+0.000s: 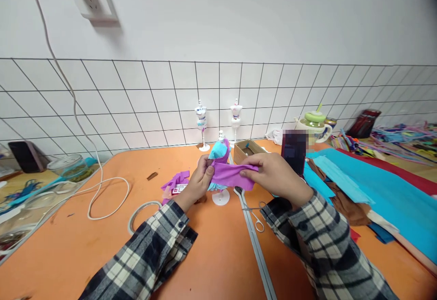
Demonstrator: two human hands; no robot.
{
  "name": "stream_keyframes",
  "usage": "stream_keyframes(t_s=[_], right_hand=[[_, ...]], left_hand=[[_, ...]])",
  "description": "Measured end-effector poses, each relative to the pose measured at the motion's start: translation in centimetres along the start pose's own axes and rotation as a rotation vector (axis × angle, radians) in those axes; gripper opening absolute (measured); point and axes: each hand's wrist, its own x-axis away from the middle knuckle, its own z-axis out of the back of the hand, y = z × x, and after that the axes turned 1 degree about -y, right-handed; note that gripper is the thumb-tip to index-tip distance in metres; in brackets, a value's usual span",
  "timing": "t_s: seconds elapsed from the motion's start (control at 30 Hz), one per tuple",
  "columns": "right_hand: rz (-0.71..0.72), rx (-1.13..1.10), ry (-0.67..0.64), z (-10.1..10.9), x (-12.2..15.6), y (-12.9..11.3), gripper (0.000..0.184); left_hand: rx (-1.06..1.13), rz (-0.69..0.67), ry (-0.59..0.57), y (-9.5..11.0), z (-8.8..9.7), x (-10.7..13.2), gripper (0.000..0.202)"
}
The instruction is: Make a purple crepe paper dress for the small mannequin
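Orange table (205, 263): long grey bar (254, 241) running toward far edge; small silver scissors (254, 216) just beside it. Left hand (199, 180) pinching one end of purple cloth strip (229, 175), right hand (278, 175) pinching other; strip drawn out between them, before small white dress form (221, 198) draped in light-blue and purple cloth (217, 150). Brown cardboard box (243, 150) beyond right hand. Two patterned white dress forms (201, 119) near table's far edge.
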Motion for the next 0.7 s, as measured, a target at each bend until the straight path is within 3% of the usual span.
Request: stream_keyframes(t_s=[0.23,0.47,0.6,0.7], right_hand=[[-0.004,-0.047,0.043,-0.2,-0.6,1.7,0.013],[0.024,-0.102,0.130,-2.2,-2.6,4.7,0.011],[-0.011,-0.327,0.119,-3.3,-3.7,5.7,0.014],[0.017,-0.580,0.041,-3.8,-4.3,6.4,0.018]], left_hand=[[-0.026,0.023,0.018,0.2,-0.2,0.2,0.044],[0.000,0.108,0.022,1.4,0.1,-0.1,0.047],[0.082,0.173,0.002,1.3,0.5,-0.3,0.049],[0.173,0.221,-0.037,0.6,0.8,-0.3,0.051]])
